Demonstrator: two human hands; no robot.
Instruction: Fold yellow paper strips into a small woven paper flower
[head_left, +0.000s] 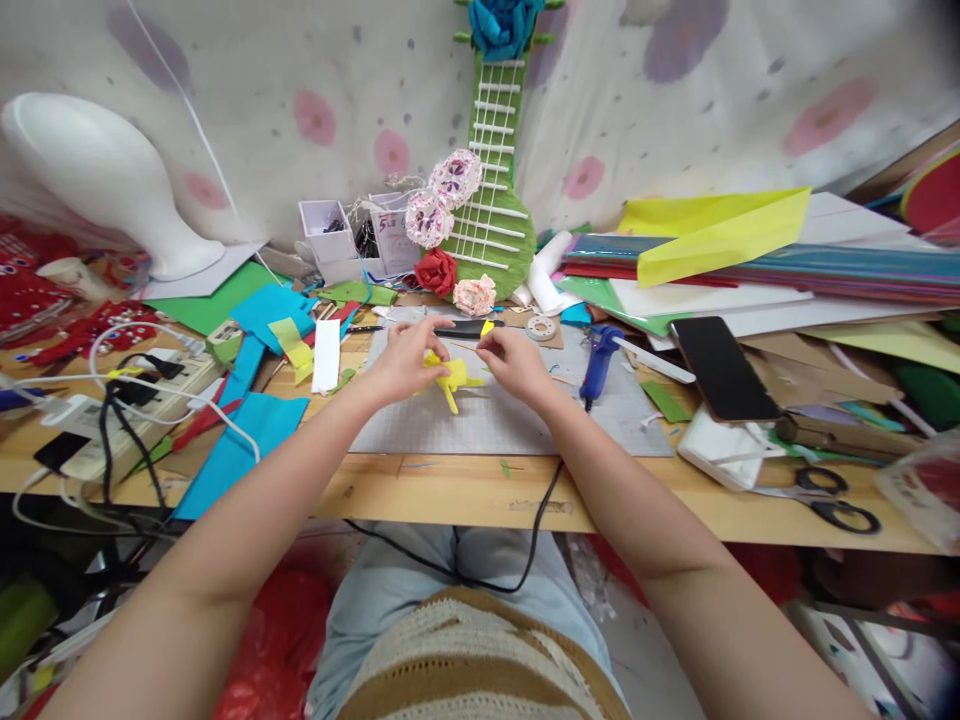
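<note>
Over the grey cutting mat (390, 435), my left hand (405, 362) pinches a small yellow crepe-paper piece (454, 378) shaped like a flower or petals, with strips sticking out. To its right, my right hand (516, 362) is closed, thumb against fingers, at the end of a thin brownish stick (463, 347) that points toward the left hand. Just behind both hands lies a black-handled cutter with a yellow part (487, 327). A tape roll (541, 328) is beyond my right hand, and a blue glue gun (598, 365) rests right of it.
A green paper guitar (491, 225) with paper flowers leans at the back. Blue crepe paper (251, 440) and a power strip (142, 410) with cables lie left. On the right are a phone (724, 368), a white box (724, 448), scissors (829, 497) and stacked paper sheets (720, 250).
</note>
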